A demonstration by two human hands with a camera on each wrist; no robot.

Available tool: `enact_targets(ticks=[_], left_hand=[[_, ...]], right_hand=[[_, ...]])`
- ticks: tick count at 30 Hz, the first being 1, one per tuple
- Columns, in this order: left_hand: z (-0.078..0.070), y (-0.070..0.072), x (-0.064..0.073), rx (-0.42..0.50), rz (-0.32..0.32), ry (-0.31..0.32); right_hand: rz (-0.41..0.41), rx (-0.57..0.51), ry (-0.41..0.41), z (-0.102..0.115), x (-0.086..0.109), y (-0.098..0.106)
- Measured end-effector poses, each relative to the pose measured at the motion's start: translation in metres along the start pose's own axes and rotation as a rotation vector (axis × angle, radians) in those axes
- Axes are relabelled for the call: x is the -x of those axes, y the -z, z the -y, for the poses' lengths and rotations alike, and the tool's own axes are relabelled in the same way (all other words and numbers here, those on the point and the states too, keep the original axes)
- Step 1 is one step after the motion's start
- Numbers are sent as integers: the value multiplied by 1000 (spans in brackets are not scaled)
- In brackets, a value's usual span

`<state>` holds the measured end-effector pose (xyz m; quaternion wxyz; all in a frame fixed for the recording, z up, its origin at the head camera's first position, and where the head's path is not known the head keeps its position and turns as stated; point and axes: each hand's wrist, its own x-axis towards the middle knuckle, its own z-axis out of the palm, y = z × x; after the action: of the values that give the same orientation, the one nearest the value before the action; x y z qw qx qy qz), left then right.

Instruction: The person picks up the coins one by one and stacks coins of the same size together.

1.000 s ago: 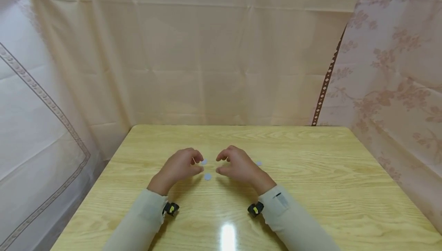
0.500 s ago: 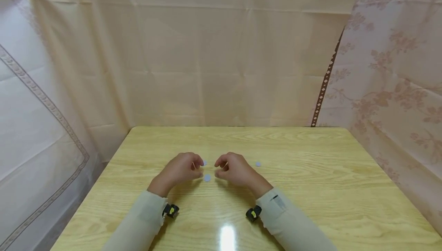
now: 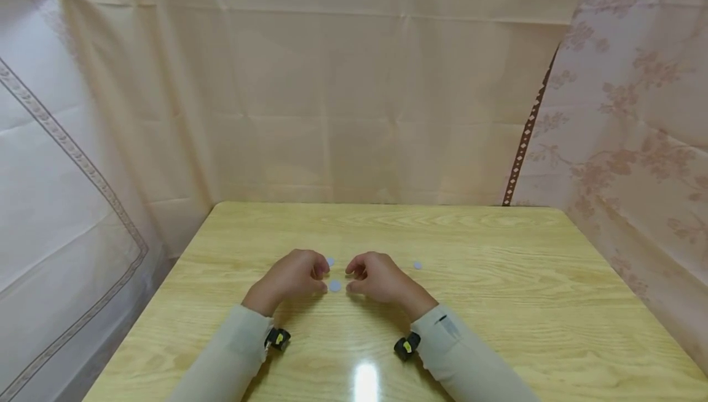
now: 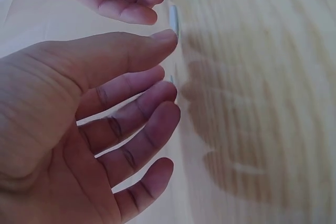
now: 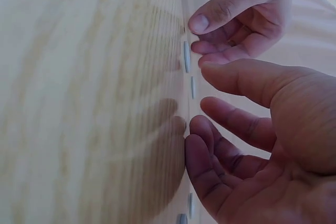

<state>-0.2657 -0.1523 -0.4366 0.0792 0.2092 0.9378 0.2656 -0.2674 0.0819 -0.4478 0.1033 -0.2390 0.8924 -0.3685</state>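
Small flat pale discs lie on the wooden table. In the head view the nearest disc (image 3: 334, 286) sits between the two hands, and a second disc (image 3: 330, 261) lies just beyond it, partly behind the left fingertips. My left hand (image 3: 295, 274) hovers at the left of these discs, fingers loosely curved, thumb apart, nothing held. Facing it, my right hand (image 3: 381, 277) is bent the same way with a gap between thumb and fingers. A third disc (image 3: 417, 265) lies to the right, beyond the right wrist. Edge-on in the right wrist view, a thin disc (image 5: 186, 57) shows beside the left thumb.
The wood-grain table (image 3: 498, 303) has rounded far corners. A beige cloth (image 3: 354, 107) hangs behind it, with patterned cloth (image 3: 636, 113) on the right and white cloth (image 3: 61, 205) on the left. Low in the right wrist view another disc (image 5: 181, 219) shows near the fingers.
Both hands have come down a little toward the table, their fingers still loosely bent. The discs stay where they were.
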Motion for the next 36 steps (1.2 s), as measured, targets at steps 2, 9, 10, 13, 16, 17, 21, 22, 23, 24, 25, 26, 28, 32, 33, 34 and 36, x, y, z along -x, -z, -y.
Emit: enact_targets(ticks=[2,9,10,13,16,17,21,22,23,24,25,26,28,32,33,34,36], left_hand=[[1,-1,1,-7,1,-5],[1,-3,1,-8,-6,-17],[1,-3,1,-6,-6,-17],[1,-5,-1,4,-2,-20],[0,-6,-2,10,2,-25],[0,-7,-2,10,3,-27],[-2,-8,-2,0,6,-32],[-2,-8,-2,-3,7,-34],[-2,-8,-2,-3,6,-36],[-2,-8,-2,-5,7,-39],[-3,-9,-2,-4,7,-40],[-3,-9,-3,-4,7,-42],[-3,-9,-3,-2,7,-46],[-4,-10,-5,4,7,-55],[-4,-10,-5,5,8,-56],[-4,-10,-5,7,9,-56],[-4,-11,-5,14,13,-55]], right_hand=[[3,11,1,-1,-1,-1],[13,29,-5,0,-1,-2],[13,34,-6,1,0,-1],[14,48,-8,3,0,-1],[15,59,-7,3,0,-2],[18,57,-6,3,0,-2],[26,50,4,3,0,-4],[28,47,3,2,0,-4],[29,47,0,2,0,-4],[29,49,-1,2,0,-4],[28,50,-2,1,0,-4],[27,50,-3,1,0,-4],[25,51,-7,1,0,-4],[21,64,-3,0,0,-3],[21,68,-3,0,0,-2],[20,71,-1,0,0,-2],[23,75,2,1,0,-2]])
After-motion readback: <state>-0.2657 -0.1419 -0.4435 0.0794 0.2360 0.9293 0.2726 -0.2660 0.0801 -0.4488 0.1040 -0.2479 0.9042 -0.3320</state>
